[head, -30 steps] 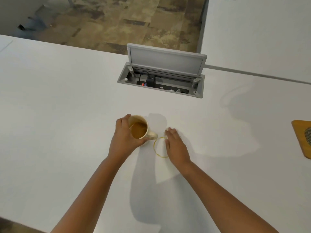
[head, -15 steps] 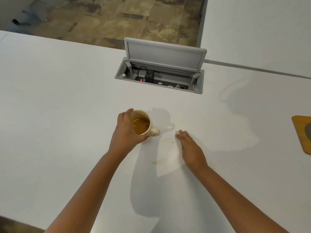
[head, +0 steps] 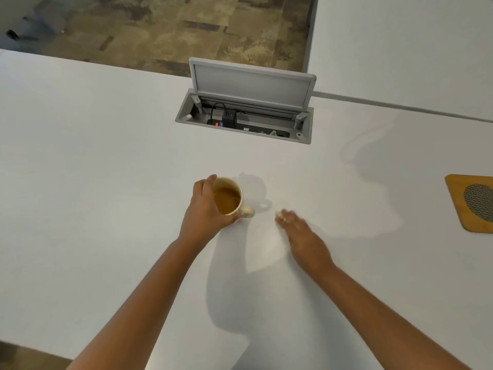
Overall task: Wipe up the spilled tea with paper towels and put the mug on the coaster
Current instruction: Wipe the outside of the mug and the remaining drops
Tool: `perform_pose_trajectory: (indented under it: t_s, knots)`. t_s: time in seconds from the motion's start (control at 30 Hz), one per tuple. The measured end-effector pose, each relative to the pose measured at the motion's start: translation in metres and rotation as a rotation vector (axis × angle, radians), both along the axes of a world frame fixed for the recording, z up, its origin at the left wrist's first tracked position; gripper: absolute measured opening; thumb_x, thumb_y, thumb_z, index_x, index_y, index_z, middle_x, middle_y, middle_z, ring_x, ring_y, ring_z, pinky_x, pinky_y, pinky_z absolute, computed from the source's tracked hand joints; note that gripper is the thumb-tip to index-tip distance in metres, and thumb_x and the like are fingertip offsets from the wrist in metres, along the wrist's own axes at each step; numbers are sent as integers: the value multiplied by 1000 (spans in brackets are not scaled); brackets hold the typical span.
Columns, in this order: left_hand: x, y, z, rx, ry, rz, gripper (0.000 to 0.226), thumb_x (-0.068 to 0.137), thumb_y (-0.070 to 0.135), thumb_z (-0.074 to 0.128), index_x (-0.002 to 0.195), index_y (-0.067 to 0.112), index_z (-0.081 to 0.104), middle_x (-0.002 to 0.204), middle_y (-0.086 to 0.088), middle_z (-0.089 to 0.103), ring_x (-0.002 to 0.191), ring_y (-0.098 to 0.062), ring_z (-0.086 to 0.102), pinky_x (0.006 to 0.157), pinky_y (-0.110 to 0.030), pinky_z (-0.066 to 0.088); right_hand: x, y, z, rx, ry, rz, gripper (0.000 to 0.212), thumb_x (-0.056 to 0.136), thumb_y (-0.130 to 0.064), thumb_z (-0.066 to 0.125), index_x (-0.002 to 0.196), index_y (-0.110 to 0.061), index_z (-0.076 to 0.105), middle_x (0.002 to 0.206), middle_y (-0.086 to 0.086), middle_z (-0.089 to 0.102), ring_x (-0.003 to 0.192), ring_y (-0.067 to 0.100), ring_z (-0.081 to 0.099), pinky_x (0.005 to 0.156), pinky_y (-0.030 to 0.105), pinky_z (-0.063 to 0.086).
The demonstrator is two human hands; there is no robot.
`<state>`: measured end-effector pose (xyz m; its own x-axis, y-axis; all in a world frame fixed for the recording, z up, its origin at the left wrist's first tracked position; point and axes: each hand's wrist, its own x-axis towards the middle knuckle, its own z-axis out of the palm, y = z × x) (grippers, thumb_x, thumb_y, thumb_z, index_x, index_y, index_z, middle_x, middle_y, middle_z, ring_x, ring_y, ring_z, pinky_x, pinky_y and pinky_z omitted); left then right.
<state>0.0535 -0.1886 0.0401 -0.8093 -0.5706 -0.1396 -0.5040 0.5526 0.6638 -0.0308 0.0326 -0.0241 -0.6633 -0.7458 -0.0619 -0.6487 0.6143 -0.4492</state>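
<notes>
At the centre of the white surface (head: 93, 182) we hold the mug (head: 230, 196) in our left hand (head: 205, 209), the fingers wrapped round its body from the nine o'clock side. It is tilted a little, with brown tea inside and the handle pointing to about four o'clock; we cannot tell whether its base touches the surface.

Our right hand (head: 304, 237) lies flat and blurred just beside the mug at three o'clock, palm down, fingers stretched out and clasping nothing we can make out. A small pale scrap shows at the fingertips; whether it is a towel we cannot say. The patch between the hands looks dry, with no clear stain.

The coaster (head: 472, 202), a wooden square with a mesh disc, lies well apart at three o'clock, cut by the frame edge. The right hand is the nearer one, yet the left has the mug, so we judge the move calls for a long carry across to the right or a pass between hands.

At twelve o'clock an open cable box (head: 244, 121) with plugs sits sunk in the surface. Beyond it lies mottled brown floor (head: 186, 28), and a second white surface (head: 400, 36) at one o'clock.
</notes>
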Motion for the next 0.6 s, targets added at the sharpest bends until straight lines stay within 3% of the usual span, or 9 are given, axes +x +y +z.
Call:
perform_pose_trajectory:
  t_s: [0.1,0.2,0.27,0.4,0.47,0.5,0.6]
  knots:
    - [3,4,-3,-3,-15,1,103,56,43,82,138,20,24,138,-2,31,120,-22,45,86,-31,42,-5,-25,-5,-53,-77,-194,50,97,1,28,144,-16,27,156,3,15,145,16,11,113,18,7]
    - [4,6,-5,-8,-15,-3,105,55,45,81,139,20,24,138,-2,31,120,-22,45,85,-31,42,34,-49,-12,-78,-123,-121,51,99,-5,24,146,-21,18,158,3,3,146,18,1,114,21,0]
    - [3,5,-5,-5,-15,-6,106,54,46,81,139,19,24,138,-2,31,120,-22,44,86,-31,41,74,-56,-19,-69,-146,25,51,97,-2,28,145,-18,24,157,5,7,145,22,5,116,26,0]
    - [1,3,-6,1,-40,-21,108,56,46,81,141,20,20,141,-3,29,123,-23,43,90,-34,42,107,-30,-19,-121,-95,227,55,83,10,40,133,-11,48,145,12,39,136,32,32,111,43,20]
    - [1,3,-6,12,-38,-19,110,56,47,81,142,20,18,141,-2,28,125,-22,41,91,-33,41,79,-7,-16,-89,-61,244,54,84,9,40,133,-13,49,145,11,38,136,30,30,114,33,21]
    - [1,3,-6,19,-39,-24,111,56,48,80,142,21,17,142,-2,27,126,-22,40,91,-33,40,61,4,-13,-48,-68,217,54,87,9,38,135,-14,45,148,10,32,139,27,24,115,24,13]
    - [4,0,-6,38,-64,-61,111,58,49,79,143,23,12,144,-2,23,127,-22,38,94,-32,39,7,42,-4,-22,-54,-37,55,85,16,38,134,-9,44,148,11,32,140,25,24,113,14,6]
